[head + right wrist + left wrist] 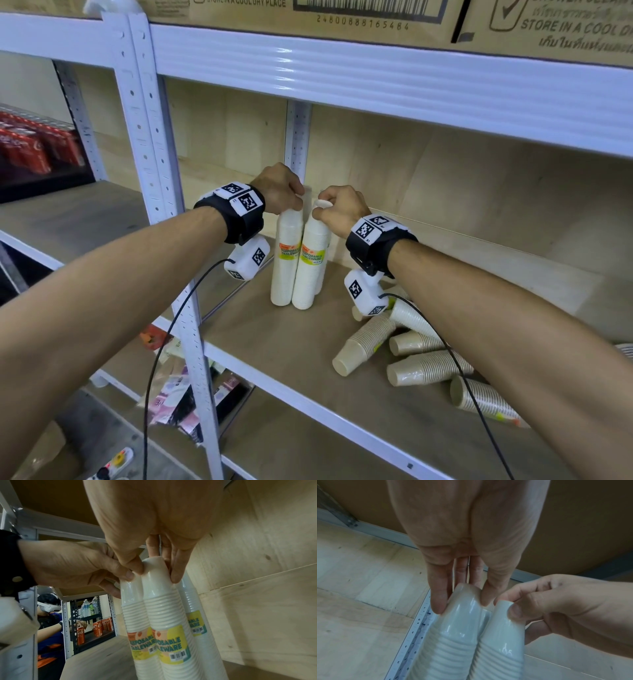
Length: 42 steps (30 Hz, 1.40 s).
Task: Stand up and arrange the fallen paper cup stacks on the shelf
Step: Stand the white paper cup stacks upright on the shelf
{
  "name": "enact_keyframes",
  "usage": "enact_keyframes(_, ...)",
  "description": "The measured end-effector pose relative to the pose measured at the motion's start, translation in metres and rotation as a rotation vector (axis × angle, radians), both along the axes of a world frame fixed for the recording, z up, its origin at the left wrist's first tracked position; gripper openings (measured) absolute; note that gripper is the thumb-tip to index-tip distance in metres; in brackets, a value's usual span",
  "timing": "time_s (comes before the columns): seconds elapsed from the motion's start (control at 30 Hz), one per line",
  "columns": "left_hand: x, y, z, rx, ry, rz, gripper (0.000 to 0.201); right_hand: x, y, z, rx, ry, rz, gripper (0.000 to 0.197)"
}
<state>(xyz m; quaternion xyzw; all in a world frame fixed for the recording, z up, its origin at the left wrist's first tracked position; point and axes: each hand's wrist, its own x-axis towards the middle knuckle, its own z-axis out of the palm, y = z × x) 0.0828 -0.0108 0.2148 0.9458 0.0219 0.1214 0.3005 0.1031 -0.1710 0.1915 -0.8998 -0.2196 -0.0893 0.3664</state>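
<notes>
Both hands pinch the tops of upright white cup stacks [287, 260] — a third stack [193, 615] stands half-hidden behind.

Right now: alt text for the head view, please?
Left hand and right hand each pinch the top of an upright white cup stack, side by side on a shelf. To the right, fallen cup stacks lie scattered.

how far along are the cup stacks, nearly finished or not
Not nearly. Done: a third white stack stands behind the gripped pair. In hand: the left hand and right hand each pinch the top of an upright white stack. Left: several beige stacks lie fallen on the shelf.
</notes>
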Motion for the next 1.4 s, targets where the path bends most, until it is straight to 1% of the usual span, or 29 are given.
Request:
enact_keyframes(0.33,0.008,0.01,-0.005,-0.023,0.021,0.011,0.029,0.006,0.01,-0.001,-0.006,0.007,0.023,0.026)
enact_keyframes(0.47,0.009,0.01,-0.003,0.002,0.032,0.001,0.03,0.009,0.01,0.001,-0.008,0.014,0.025,0.035)
enact_keyframes(0.53,0.007,0.009,0.001,0.02,0.028,-0.01,0.034,0.01,0.008,0.002,-0.007,0.019,0.03,0.042)
enact_keyframes(0.63,0.004,0.006,0.011,0.06,-0.006,-0.021,0.037,0.013,0.0,0.006,-0.046,0.018,0.043,0.046)
enact_keyframes(0.73,0.003,0.001,0.024,0.044,-0.042,-0.032,0.037,0.019,-0.015,0.014,-0.089,0.015,0.03,0.048)
enact_keyframes(0.87,0.006,-0.017,0.038,0.035,-0.068,-0.075,0.036,0.027,-0.044,0.025,-0.122,0.013,-0.027,0.047)
enact_keyframes(1.03,0.012,-0.058,0.043,0.028,-0.088,-0.187,0.038,0.032,-0.097,0.032,-0.209,0.032,-0.11,0.039)
enact_keyframes(1.2,0.025,-0.111,0.033,0.0,-0.066,-0.317,0.035,0.035,-0.168,0.023,-0.254,0.082,-0.228,0.038)
enact_keyframes(1.4,0.035,-0.18,0.009,0.046,0.047,-0.499,0.039,0.033,-0.254,0.004,-0.291,0.181,-0.376,0.04)
